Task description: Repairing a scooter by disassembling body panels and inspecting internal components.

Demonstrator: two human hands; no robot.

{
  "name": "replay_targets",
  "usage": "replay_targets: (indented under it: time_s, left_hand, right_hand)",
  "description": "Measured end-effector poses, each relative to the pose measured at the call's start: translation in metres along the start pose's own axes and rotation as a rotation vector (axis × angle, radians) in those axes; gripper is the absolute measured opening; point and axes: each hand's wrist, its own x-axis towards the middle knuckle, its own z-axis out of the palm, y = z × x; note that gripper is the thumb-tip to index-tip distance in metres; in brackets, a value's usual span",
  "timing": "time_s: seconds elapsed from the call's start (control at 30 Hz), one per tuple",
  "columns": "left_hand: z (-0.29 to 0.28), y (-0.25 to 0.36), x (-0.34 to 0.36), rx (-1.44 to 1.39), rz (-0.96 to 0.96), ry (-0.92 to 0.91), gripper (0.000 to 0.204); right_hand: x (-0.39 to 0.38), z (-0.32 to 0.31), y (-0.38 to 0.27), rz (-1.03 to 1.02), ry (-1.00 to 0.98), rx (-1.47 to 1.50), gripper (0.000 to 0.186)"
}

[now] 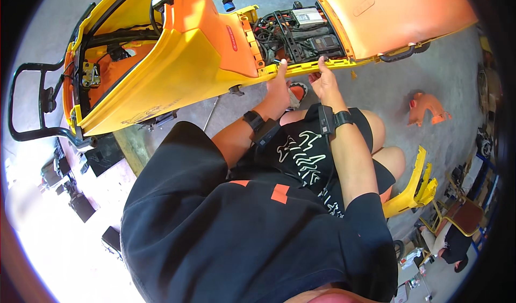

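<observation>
1. The person sat over a dismantled yellow and orange scooter body (177, 50), which lay on the concrete floor (376, 93).
2. The left hand (278, 90) was raised to the yellow lower edge rail (317, 65) of the open compartment, fingers together and pressed on the rail beside a small dark part; whether they clamped that part could not be told.
3. The right hand (324, 82) rested against the same rail, just beside the left hand, fingers curled onto the edge; a firm grip could not be confirmed.
4. The open compartment held a black wiring bundle (274, 34) and a grey controller box (308, 16), directly above both hands.
5. An orange seat panel (398, 10) stood tilted up at the right of the compartment.
6. A black rear grab rail (32, 101) projected from the left end of the body.
7. A loose orange cover piece (427, 108) lay on the floor, well apart to the right.
8. A yellow trim panel (416, 187) stood near the person's right knee.
9. Each wrist carried a black strap.
</observation>
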Motion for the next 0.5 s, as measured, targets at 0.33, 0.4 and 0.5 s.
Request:
replay_targets:
  time_s: [0.33, 0.4, 0.5]
  left_hand:
    - [-0.005, 0.014, 0.001, 0.229, -0.005, -0.069, 0.043]
    - [0.003, 0.006, 0.005, 0.129, -0.074, 0.026, 0.042]
    - [-0.003, 0.005, 0.009, 0.044, -0.123, -0.041, 0.045]
  right_hand:
    - [0.0, 0.008, 0.009, 0.177, 0.001, -0.064, 0.05]
    - [0.0, 0.009, 0.011, 0.164, 0.038, -0.042, 0.047]
    - [-0.002, 0.021, 0.019, 0.069, 0.13, 0.015, 0.044]
